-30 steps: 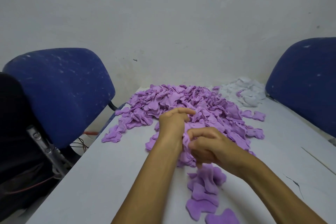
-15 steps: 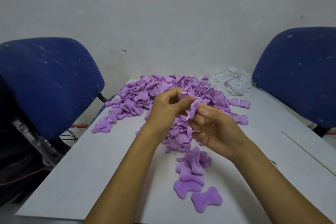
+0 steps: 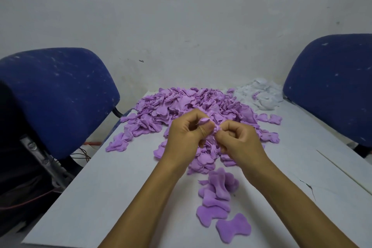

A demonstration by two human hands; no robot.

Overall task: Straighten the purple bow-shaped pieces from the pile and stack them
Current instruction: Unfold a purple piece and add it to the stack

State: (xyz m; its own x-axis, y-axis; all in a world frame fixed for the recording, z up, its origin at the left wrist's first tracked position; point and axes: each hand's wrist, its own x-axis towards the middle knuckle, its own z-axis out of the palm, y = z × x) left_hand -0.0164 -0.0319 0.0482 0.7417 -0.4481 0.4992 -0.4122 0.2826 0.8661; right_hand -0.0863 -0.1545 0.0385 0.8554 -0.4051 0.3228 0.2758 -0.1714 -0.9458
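A big pile of purple bow-shaped pieces [image 3: 181, 106] covers the far half of the white table [image 3: 96, 197]. Above its near edge my left hand [image 3: 185, 137] and my right hand [image 3: 237, 139] are raised close together, and both pinch one crumpled purple piece [image 3: 210, 126] between thumbs and fingers. Most of that piece is hidden by my fingers. Nearer to me, flattened purple pieces [image 3: 217, 193] lie overlapping in a loose row, with one single flat bow piece [image 3: 233, 227] closest to the front edge.
A heap of white pieces [image 3: 259, 94] lies at the table's far right corner. Blue chair backs stand at the left [image 3: 56, 94] and the right [image 3: 332, 82]. A crack [image 3: 308, 187] marks the table on the right. A grey wall is behind.
Both hands have lifted a purple piece off the pile and drawn it up between them; the fingers now pinch it tighter at its middle. The camera view shifted slightly.
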